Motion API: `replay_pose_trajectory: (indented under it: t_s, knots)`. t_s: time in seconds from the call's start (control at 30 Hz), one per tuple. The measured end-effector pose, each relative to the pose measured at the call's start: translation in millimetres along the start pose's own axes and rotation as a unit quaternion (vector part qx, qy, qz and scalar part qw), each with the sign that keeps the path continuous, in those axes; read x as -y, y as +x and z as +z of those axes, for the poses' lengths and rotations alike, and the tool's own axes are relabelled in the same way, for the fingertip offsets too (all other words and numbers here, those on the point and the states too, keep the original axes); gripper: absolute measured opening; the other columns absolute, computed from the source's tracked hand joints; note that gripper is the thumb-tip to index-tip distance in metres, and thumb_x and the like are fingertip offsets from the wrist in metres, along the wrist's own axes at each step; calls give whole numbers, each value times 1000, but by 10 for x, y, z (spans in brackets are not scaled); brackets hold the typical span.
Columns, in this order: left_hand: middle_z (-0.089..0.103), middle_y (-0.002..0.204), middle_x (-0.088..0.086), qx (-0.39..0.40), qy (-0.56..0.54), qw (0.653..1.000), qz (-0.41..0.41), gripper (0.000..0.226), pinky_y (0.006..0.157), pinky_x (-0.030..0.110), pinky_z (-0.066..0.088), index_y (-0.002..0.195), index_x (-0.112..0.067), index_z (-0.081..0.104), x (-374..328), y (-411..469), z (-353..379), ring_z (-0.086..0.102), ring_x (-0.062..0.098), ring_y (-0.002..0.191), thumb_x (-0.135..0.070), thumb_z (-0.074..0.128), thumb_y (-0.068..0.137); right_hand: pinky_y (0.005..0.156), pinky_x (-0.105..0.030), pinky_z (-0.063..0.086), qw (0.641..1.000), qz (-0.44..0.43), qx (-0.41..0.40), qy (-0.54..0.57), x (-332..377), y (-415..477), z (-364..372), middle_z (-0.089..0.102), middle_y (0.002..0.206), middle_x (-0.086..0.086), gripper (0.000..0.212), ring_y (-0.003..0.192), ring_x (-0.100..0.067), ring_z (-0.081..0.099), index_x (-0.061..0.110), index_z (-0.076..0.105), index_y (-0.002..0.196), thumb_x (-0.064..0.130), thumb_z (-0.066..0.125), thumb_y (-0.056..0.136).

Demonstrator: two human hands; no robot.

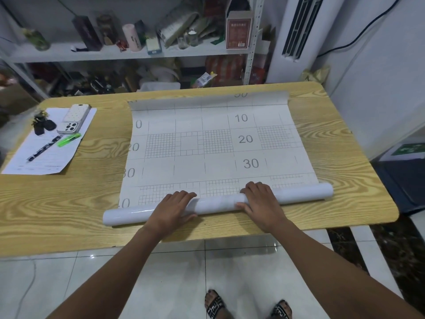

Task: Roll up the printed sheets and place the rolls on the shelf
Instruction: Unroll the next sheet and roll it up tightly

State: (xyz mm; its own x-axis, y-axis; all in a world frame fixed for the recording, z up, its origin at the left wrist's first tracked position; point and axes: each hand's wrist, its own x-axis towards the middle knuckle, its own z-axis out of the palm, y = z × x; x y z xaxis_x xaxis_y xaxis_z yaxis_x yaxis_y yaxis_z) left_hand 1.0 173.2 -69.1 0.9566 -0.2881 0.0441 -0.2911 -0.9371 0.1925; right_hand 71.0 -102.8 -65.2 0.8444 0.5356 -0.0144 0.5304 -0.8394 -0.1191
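A large white printed sheet with grids and numbers lies flat on the wooden table. Its near end is wound into a glossy white roll that runs across the table's front. My left hand grips the roll left of its middle, fingers curled over the top and thumb on the near side. My right hand grips it right of the middle in the same way. The sheet's far edge curls upward. The white metal shelf stands behind the table.
On the table's left lie a paper form, a phone, keys, a pen and a green lighter. The shelf holds several boxes and bottles. A white air conditioner stands at the right. My sandalled feet are on the tiled floor.
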Motion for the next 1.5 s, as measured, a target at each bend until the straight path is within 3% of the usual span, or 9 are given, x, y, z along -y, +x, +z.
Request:
replay_pose_trajectory:
  t_s: [0.2,0.4,0.6,0.8,0.93,1.07,1.37,1.5]
  knots:
    - [57,106,2,-3,-31,1000,1,63,70,30,46,118,-24,38,4,-7,56,56,20,83,-49,72,71,88,-32,27,1000,-2,6,15,-2,7,-25,59,100,-1,57,92,-23,54,16,61,109,55,24,89]
    - [55,105,4,-12,-39,999,1,69,66,30,47,118,-23,39,10,3,64,55,22,82,-45,77,66,95,-31,26,999,-9,22,38,22,4,-82,60,111,2,66,102,-21,53,16,56,114,58,14,86]
    - [55,98,6,-11,-47,999,12,66,59,30,45,116,-21,39,14,22,77,55,23,76,-36,80,66,99,-33,29,999,-11,24,48,23,12,-110,60,107,1,70,100,-20,52,15,55,109,60,7,84]
    - [53,100,3,-3,-58,998,6,61,63,28,45,114,-22,39,38,15,109,53,21,79,-35,78,68,92,-35,35,1000,-12,1,8,10,17,-47,60,99,1,72,91,-21,55,16,60,102,62,6,91]
    - [54,97,4,-10,-68,998,6,57,63,30,47,110,-21,41,35,28,99,53,21,78,-34,78,68,86,-34,31,998,-2,-28,-48,12,27,1,61,91,1,54,83,-21,56,18,64,93,51,22,93]
    - [55,96,4,-16,-65,998,4,54,66,28,42,108,-22,42,26,41,79,53,21,78,-36,77,69,83,-35,33,996,8,-42,-73,34,36,24,61,88,0,50,80,-22,56,17,66,90,46,25,92]
    - [59,94,1,-12,-40,999,3,47,70,31,43,109,-18,54,30,7,29,54,21,80,-51,46,77,84,-34,32,998,-9,-53,-25,36,-9,66,62,93,0,45,82,-22,57,17,62,102,47,30,92]
    - [63,97,3,-3,-38,999,-5,56,69,32,45,122,-18,43,11,-16,-11,57,23,81,-55,42,80,81,-33,38,998,-10,-52,23,47,-34,89,61,94,0,47,82,-23,56,16,61,104,51,32,90]
